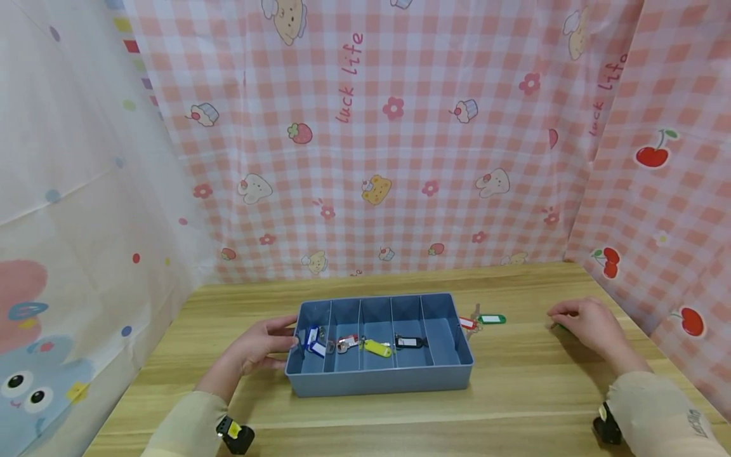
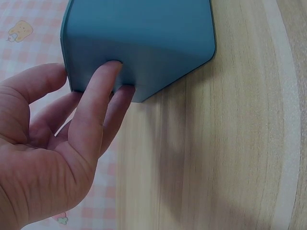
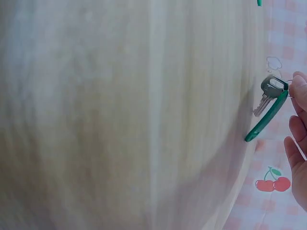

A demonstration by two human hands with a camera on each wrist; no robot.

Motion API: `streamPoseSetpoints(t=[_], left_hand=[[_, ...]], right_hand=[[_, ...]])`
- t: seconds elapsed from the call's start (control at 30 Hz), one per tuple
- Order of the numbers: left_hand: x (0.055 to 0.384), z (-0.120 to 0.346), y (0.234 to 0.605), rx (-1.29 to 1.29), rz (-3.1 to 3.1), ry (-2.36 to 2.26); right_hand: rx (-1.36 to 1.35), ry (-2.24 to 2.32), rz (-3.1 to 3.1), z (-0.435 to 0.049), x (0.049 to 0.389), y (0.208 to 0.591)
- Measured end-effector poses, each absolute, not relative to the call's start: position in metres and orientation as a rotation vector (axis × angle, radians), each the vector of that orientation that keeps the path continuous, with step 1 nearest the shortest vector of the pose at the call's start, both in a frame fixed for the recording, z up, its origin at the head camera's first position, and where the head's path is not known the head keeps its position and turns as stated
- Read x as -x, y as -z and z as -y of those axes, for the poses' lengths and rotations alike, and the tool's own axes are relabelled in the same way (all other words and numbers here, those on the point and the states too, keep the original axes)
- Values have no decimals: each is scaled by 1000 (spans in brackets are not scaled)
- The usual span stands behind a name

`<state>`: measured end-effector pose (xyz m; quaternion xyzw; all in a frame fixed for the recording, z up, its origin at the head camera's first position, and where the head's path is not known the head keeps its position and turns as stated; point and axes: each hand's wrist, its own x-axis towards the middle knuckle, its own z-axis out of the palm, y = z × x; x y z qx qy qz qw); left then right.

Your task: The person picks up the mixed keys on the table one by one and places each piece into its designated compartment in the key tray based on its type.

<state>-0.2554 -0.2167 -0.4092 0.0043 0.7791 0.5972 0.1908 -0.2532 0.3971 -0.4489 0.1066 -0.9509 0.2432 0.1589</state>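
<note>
A blue-grey divided box (image 1: 379,382) stands on the table. My left hand (image 1: 267,346) is at its left end, and in the left wrist view the fingertips (image 2: 115,67) touch the outer end wall. Inside, from the left, lie keys with blue tags (image 1: 312,339), a red-tagged key (image 1: 346,343), a yellow key tag (image 1: 377,348) and a black key tag (image 1: 408,342), in separate compartments. Off to the right, my right hand (image 1: 591,324) pinches the ring of a key (image 3: 272,88) with a green tag (image 3: 267,117), which hangs from the fingers.
Just beyond the box's right end, a red key tag (image 1: 467,323) and another green key tag (image 1: 492,319) lie on the wooden table (image 1: 514,393). A pink checked cloth (image 1: 394,152) hangs behind the table and along the right; a pale printed cloth (image 1: 85,190) hangs on the left.
</note>
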Motion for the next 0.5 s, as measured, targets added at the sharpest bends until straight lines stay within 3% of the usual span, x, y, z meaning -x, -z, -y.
streamPoseSetpoints(t=[0.5], left_hand=[[255,216,410,9,-2189,-1683]], right_hand=[[-341,-724,2639,-370,254,437]])
